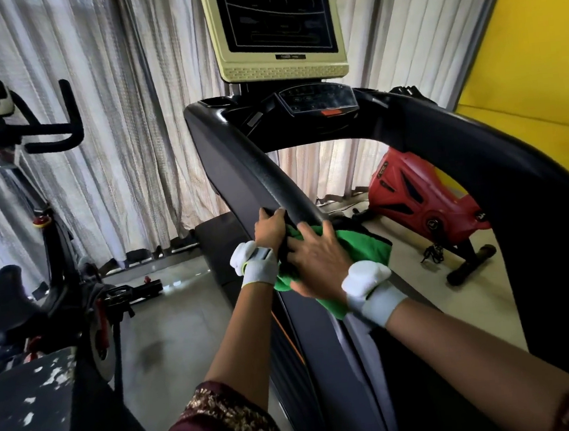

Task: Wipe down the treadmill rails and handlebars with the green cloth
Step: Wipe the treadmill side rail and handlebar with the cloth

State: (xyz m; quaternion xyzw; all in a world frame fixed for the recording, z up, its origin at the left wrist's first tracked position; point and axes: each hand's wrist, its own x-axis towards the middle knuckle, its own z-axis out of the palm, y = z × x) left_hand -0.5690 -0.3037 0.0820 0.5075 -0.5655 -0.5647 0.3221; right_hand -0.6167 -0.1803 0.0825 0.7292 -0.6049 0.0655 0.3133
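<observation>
— Maroon sleeves [222, 423] with gold trim closest to us, both arms reaching out to the treadmill's left handrail [275, 181]. What's she got?

— The green cloth [365, 246], draped over that rail low on its slope. Right hand [318, 264] lies on top of it, fingers spread and fairly straight, pressing it down rather than clenching. Left hand [270, 228] sits just ahead, fingers curled over the rail's edge and onto the dark fringe of the cloth.

— So gripping?

— Left looks wrapped on the rail, steadying. Right is flat and pushing.

— How far through, would you say?

— Early to middling, by my reckoning. The cloth is on the lower stretch of this rail; the long run up toward the console [318, 104] lies ahead of it. The right handrail [498, 162] has nothing on it at all, and the front bar is the same. Whether any surface is already clean, I can't tell; the black plastic gives nothing away.

— Plenty left, then.

— I'd say so.
</observation>
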